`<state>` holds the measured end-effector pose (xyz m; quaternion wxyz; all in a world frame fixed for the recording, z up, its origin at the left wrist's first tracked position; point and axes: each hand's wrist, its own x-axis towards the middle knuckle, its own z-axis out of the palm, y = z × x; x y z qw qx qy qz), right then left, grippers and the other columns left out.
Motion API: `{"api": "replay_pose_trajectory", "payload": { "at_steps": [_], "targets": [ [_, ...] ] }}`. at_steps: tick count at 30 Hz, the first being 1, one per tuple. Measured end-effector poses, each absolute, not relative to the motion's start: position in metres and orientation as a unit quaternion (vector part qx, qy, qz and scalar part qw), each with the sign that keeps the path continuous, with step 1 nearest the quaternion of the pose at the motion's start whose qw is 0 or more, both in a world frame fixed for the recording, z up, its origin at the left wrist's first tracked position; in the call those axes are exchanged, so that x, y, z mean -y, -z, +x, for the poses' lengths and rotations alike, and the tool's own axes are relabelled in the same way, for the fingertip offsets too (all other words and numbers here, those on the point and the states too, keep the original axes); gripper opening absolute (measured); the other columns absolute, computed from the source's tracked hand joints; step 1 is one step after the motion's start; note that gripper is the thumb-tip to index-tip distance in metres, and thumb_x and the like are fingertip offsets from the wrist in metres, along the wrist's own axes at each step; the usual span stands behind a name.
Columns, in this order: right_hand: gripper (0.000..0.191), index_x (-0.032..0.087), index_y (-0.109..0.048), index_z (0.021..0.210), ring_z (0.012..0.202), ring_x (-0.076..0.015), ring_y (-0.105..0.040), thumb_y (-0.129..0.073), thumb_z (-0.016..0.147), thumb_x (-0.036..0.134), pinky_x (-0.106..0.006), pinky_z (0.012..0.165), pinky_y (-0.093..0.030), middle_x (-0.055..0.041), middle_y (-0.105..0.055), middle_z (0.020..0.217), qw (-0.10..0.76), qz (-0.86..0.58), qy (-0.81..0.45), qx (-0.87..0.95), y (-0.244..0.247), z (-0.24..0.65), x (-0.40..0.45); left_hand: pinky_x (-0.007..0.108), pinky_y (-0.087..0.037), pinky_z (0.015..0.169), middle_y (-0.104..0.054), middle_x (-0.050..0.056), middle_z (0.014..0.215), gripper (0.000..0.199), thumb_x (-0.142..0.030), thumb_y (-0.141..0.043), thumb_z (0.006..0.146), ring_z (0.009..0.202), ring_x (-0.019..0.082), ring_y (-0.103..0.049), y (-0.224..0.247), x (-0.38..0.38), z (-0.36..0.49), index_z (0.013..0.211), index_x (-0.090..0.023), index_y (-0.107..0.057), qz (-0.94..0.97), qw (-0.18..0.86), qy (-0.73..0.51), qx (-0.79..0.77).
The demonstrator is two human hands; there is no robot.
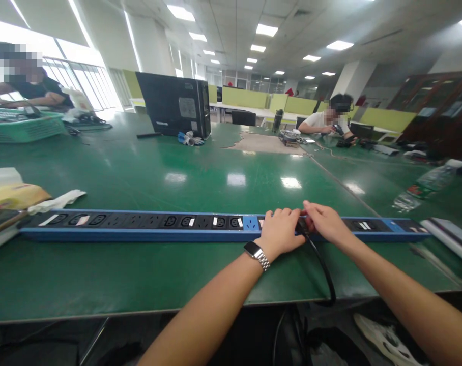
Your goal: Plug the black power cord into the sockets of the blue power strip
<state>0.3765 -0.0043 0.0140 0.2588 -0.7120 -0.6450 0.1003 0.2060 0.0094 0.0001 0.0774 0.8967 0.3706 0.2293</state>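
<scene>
A long blue-edged power strip (139,236) with black sockets and one bright blue socket (251,222) lies across the table. My left hand (280,229), with a watch at its wrist, is wrapped over the strip right of its middle, fingers at the far edge. Close beside it, my right hand (324,221) has its fingers curled at a black plug (302,226) on the strip. From the plug a black cable (324,267) runs down over the table's near edge. My fingers partly hide the plug and the socket beneath.
A black computer case (173,104) stands at the back, gloves (191,138) beside it. A green basket (25,127) sits back left, a plastic bottle (425,185) lies right. Two other people (326,122) sit across the green table (139,173).
</scene>
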Motion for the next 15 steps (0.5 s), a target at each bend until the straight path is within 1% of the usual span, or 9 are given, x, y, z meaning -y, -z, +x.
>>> {"api": "replay_pose_trajectory", "payload": {
  "at_steps": [2,4,5,7,9,10,12,13,15],
  "targets": [
    [0.051,0.019,-0.064,0.079,0.071,-0.0186,-0.058,-0.029,0.093,0.053,-0.028,0.063,-0.036,-0.0065,-0.067,0.075,0.288,-0.754,-0.009,0.59,-0.003,0.388,0.003,0.044,-0.044,0.091,-0.063,0.006,0.114,0.037,-0.035,-0.058,0.084,0.106,0.026,-0.058,0.004,-0.008,0.214,0.12,-0.024,-0.055,0.892,0.071,-0.243,-0.375],
    [0.043,0.018,-0.067,0.08,0.079,-0.0208,-0.057,-0.036,0.091,0.046,-0.03,0.066,-0.034,-0.0088,-0.069,0.084,0.25,-0.774,0.099,0.573,0.008,0.395,0.002,0.045,-0.045,0.092,-0.066,0.004,0.111,0.031,-0.027,-0.055,0.087,0.105,0.025,-0.059,0.006,-0.007,0.217,0.117,-0.026,-0.058,0.885,0.076,-0.267,-0.374],
    [0.04,0.018,-0.068,0.081,0.081,-0.0215,-0.057,-0.038,0.091,0.043,-0.03,0.067,-0.033,-0.009,-0.069,0.086,0.222,-0.776,0.132,0.576,0.013,0.396,0.003,0.044,-0.046,0.093,-0.067,0.004,0.11,0.03,-0.024,-0.054,0.087,0.105,0.024,-0.059,0.004,-0.007,0.217,0.116,-0.026,-0.059,0.881,0.091,-0.286,-0.366],
    [0.037,0.02,-0.07,0.082,0.082,-0.0214,-0.056,-0.039,0.09,0.038,-0.031,0.068,-0.031,-0.0079,-0.069,0.085,0.189,-0.775,0.156,0.582,0.019,0.396,0.003,0.038,-0.048,0.092,-0.068,0.003,0.111,0.029,-0.021,-0.053,0.089,0.105,0.02,-0.06,-0.006,-0.008,0.214,0.116,-0.026,-0.059,0.855,0.146,-0.364,-0.341],
    [0.034,0.021,-0.071,0.083,0.081,-0.0208,-0.056,-0.04,0.089,0.036,-0.031,0.067,-0.03,-0.0063,-0.07,0.084,0.19,-0.777,0.158,0.579,0.022,0.395,0.004,0.031,-0.05,0.09,-0.066,0.003,0.116,0.028,-0.023,-0.052,0.092,0.106,0.016,-0.061,-0.027,-0.013,0.204,0.119,-0.026,-0.058,0.791,0.203,-0.485,-0.313],
    [0.034,0.022,-0.071,0.082,0.081,-0.0207,-0.056,-0.041,0.088,0.035,-0.031,0.067,-0.03,-0.0058,-0.07,0.083,0.196,-0.777,0.16,0.576,0.022,0.394,0.005,0.03,-0.051,0.088,-0.066,0.003,0.117,0.028,-0.027,-0.052,0.093,0.105,0.016,-0.061,-0.038,-0.016,0.195,0.12,-0.025,-0.057,0.751,0.215,-0.543,-0.309],
    [0.033,0.022,-0.072,0.081,0.081,-0.0205,-0.056,-0.042,0.087,0.034,-0.031,0.067,-0.029,-0.0057,-0.07,0.083,0.209,-0.776,0.163,0.573,0.023,0.395,0.004,0.029,-0.052,0.084,-0.067,0.005,0.112,0.029,-0.034,-0.054,0.092,0.097,0.015,-0.064,-0.057,-0.025,0.169,0.119,-0.023,-0.057,0.696,0.201,-0.616,-0.308],
    [0.033,0.022,-0.072,0.081,0.081,-0.0205,-0.056,-0.042,0.087,0.033,-0.031,0.067,-0.029,-0.0056,-0.07,0.083,0.214,-0.774,0.165,0.572,0.023,0.395,0.004,0.029,-0.052,0.084,-0.067,0.005,0.11,0.031,-0.036,-0.057,0.091,0.095,0.016,-0.064,-0.063,-0.029,0.153,0.118,-0.022,-0.058,0.687,0.181,-0.626,-0.322],
    [0.033,0.022,-0.073,0.081,0.081,-0.0201,-0.056,-0.042,0.087,0.033,-0.031,0.066,-0.028,-0.005,-0.071,0.084,0.217,-0.771,0.168,0.575,0.023,0.396,0.004,0.031,-0.05,0.087,-0.068,0.006,0.106,0.032,-0.038,-0.063,0.086,0.098,0.018,-0.063,-0.062,-0.035,0.122,0.113,-0.02,-0.062,0.702,0.136,-0.595,-0.367]
  ]
}}
